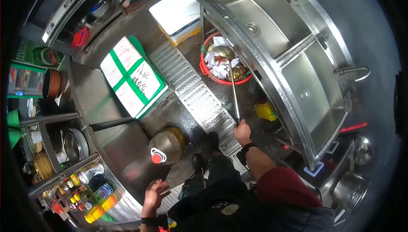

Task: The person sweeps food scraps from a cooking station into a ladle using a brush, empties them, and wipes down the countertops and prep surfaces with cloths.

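My right hand (242, 132) grips the end of a long metal ladle (233, 83). The ladle's bowl hangs over a red bin (205, 68) filled with paper scraps and waste on the floor. My left hand (154, 193) is open, fingers spread, near the edge of the steel counter (123, 147). A large oil jug with a red cap (165, 146) stands on the floor just above that hand.
A double steel sink (289, 49) runs along the right. A perforated metal floor grate (199, 100) crosses the wet floor. A white-and-green box (131, 77) and a white foam box (176, 13) lie beyond. Sauce bottles (91, 189) and pots (74, 145) sit on shelves at left.
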Available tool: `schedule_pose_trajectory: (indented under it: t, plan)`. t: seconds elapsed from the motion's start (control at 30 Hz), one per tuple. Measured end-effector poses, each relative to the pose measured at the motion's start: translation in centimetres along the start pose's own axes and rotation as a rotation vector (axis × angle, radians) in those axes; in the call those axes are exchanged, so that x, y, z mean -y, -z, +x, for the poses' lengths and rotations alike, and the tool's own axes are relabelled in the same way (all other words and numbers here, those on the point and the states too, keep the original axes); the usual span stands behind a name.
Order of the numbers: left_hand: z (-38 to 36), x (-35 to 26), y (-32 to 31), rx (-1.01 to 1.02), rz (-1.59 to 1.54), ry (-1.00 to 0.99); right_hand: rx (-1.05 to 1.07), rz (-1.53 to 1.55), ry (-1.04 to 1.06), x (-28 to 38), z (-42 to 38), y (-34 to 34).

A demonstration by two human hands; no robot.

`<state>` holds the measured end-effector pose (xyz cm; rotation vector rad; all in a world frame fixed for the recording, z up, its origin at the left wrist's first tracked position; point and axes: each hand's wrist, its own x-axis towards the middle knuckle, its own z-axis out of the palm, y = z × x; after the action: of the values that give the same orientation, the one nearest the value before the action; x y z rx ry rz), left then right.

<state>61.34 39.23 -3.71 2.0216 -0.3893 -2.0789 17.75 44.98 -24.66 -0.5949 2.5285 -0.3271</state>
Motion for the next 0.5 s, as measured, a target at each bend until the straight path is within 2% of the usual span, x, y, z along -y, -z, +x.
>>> schedule_pose_trajectory:
  t: [0.03,0.1,0.13,0.17,0.23,0.3,0.37,0.4,0.43,0.5]
  plan:
    - [0.0,0.2,-0.5,0.005,-0.011,0.014,0.013,-0.007,0.005,-1.3,0.4,-1.8]
    - [0.0,0.5,-1.5,0.007,-0.036,0.023,0.042,0.490,0.175,-3.7,1.5,-4.8]
    - [0.1,0.6,-1.8,0.036,-0.023,0.021,0.358,0.977,-0.155,-0.6,0.2,-1.6]
    - [0.3,0.6,-2.0,0.067,-0.009,0.019,0.359,0.974,-0.158,0.6,-0.1,-0.7]
    - [1.3,0.8,-2.1,0.073,-0.009,0.035,0.531,1.272,-0.210,1.2,0.0,-0.7]
    - [2.5,0.8,-2.0,0.087,0.054,0.011,0.486,1.229,-0.212,1.1,0.2,-2.9]
    - [4.6,1.8,-1.1,0.097,0.055,0.024,0.275,1.056,-0.136,0.9,0.7,-5.5]
    - [5.8,2.3,-0.5,0.096,0.046,0.032,0.152,0.847,-0.102,0.6,1.1,-6.9]
    - [6.6,2.6,-0.2,0.103,0.044,0.032,0.138,0.857,-0.111,-0.2,1.8,-8.9]
    - [8.3,3.6,0.2,0.081,0.056,0.038,-0.256,0.397,0.185,-2.1,3.3,-13.0]
